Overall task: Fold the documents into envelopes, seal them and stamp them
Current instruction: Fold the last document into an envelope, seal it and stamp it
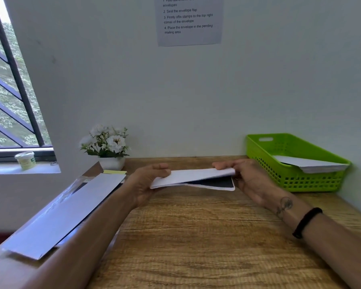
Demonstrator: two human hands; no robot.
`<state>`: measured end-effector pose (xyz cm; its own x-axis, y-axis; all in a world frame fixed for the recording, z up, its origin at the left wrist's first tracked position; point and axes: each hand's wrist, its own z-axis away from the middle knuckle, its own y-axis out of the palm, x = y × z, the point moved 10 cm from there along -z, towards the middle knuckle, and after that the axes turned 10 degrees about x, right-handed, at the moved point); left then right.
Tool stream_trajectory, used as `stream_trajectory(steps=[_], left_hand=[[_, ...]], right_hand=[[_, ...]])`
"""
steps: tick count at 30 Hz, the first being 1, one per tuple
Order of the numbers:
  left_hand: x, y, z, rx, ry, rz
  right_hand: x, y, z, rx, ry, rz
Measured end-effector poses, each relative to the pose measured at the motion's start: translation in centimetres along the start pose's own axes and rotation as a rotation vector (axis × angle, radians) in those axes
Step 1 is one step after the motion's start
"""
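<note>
A white envelope (pixel 193 176) is held level above the wooden table (pixel 196 236), its flap lifted so the dark inside shows at the right. My left hand (pixel 146 182) grips its left end, thumb on top. My right hand (pixel 242 176) pinches the raised flap at the right end. A stack of white sheets and envelopes (pixel 63 213) lies on the table's left edge, partly behind my left forearm. A yellow sticky pad (pixel 114 172) sits just beyond that stack.
A green plastic basket (pixel 296 180) with white envelopes inside stands at the back right against the wall. A white pot of flowers (pixel 108 147) stands at the back left. An instruction sheet (pixel 189 19) hangs on the wall. A small tub (pixel 25 160) rests on the windowsill.
</note>
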<state>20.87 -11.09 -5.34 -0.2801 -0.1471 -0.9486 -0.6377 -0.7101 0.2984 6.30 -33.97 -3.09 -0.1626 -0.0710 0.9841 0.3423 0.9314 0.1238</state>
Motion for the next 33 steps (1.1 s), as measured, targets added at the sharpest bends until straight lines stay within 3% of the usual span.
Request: stream_trajectory(steps=[3, 5, 7, 10, 12, 17, 19, 25, 29, 33], left_hand=[[-1.0, -0.3, 0.1, -0.018, 0.072, -0.057], [-1.8, -0.4, 0.4, -0.033, 0.148, -0.109], [-2.4, 0.4, 0.8, -0.014, 0.214, -0.167], [-3.1, 1.6, 1.4, 0.001, 0.301, -0.315], [-4.0, 2.2, 1.9, -0.034, 0.385, -0.515], [-6.2, 5.6, 4.3, -0.098, 0.761, -1.188], [-6.0, 7.2, 5.2, -0.083, 0.875, -1.332], [-5.1, 9.4, 6.3, -0.021, 0.971, -1.411], [-4.2, 10.7, 6.5, 0.059, 1.013, -1.435], [-4.6, 10.9, 6.9, 0.055, 1.058, -1.408]], right_hand=[[0.4, 0.1, 0.5, 0.003, 0.011, -0.146], [0.5, 0.0, 0.9, -0.006, 0.027, -0.118], [1.2, -0.4, 1.1, -0.041, -0.023, 0.173], [2.9, 1.3, 1.4, -0.007, -0.186, 0.909], [3.2, 2.9, 1.7, 0.047, -0.269, 1.131], [5.8, 4.3, 3.5, -0.062, -0.599, 1.197], [6.3, 4.8, 4.1, -0.078, -0.676, 1.201], [6.2, 6.7, 5.2, -0.047, -0.76, 1.27], [5.2, 8.0, 5.0, 0.006, -0.716, 1.474], [5.5, 8.1, 5.1, -0.056, -0.719, 1.555]])
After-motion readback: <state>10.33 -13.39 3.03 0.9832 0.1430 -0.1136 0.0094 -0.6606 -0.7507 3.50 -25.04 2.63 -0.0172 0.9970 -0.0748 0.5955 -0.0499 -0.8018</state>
